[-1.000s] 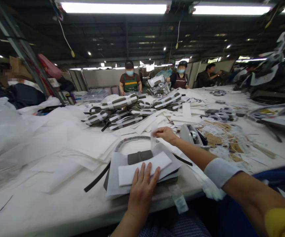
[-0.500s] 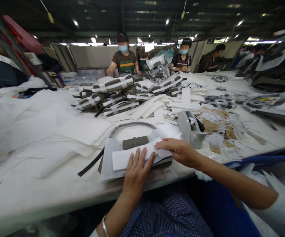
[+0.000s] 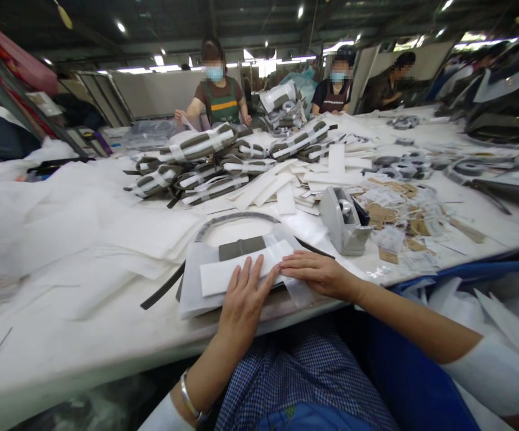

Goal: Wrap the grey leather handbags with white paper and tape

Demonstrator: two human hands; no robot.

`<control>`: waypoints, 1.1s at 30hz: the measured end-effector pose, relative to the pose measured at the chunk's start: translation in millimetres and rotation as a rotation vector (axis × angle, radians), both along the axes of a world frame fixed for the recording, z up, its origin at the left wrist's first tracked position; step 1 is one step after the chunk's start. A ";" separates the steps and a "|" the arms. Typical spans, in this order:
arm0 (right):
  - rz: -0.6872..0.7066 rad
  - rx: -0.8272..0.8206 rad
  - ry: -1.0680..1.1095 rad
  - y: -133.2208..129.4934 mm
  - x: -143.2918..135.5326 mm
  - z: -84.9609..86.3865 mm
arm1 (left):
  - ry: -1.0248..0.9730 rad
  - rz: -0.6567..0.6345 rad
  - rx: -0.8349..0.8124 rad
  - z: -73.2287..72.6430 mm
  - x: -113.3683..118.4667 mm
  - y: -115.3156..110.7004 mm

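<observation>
A dark olive bag [image 3: 241, 247] lies flat at the table's front edge, partly under a thin white wrapping sheet [image 3: 191, 304]. Its curved handle [image 3: 236, 216], covered in greyish wrap, arches behind it. One dark strap [image 3: 163, 291] sticks out on the left, another [image 3: 315, 246] on the right. Across the sheet lies a white padding strip [image 3: 214, 280]. My left hand [image 3: 242, 296] presses on this strip, palm down with fingers spread. Beside it, my right hand [image 3: 319, 274] rests with outstretched fingers on the strip's right end, where a translucent flap [image 3: 299, 292] hangs below.
A grey tape dispenser [image 3: 342, 224] stands right of the bag, before tan tags [image 3: 382, 215]. Behind are loose white strips [image 3: 286, 194] and stacked wrapped bundles [image 3: 200, 146]. White sheets [image 3: 84, 209] cover the left. Co-workers [image 3: 221, 99] are across the table.
My right hand has drawn slightly in toward my left and lower. The sheet's right side has come down, exposing the right strap. My left hand still presses the strip.
</observation>
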State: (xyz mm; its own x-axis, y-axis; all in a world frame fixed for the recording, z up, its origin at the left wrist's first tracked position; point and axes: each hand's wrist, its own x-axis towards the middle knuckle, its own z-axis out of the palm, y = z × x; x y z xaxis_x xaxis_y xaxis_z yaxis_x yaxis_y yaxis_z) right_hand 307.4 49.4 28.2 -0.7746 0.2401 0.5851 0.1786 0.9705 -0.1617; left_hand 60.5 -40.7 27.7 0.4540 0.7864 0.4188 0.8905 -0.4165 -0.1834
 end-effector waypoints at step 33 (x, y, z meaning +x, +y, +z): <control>-0.372 -0.167 -0.031 -68.1 23.2 -24.6 | -0.085 -0.166 -0.169 6.0 5.6 3.7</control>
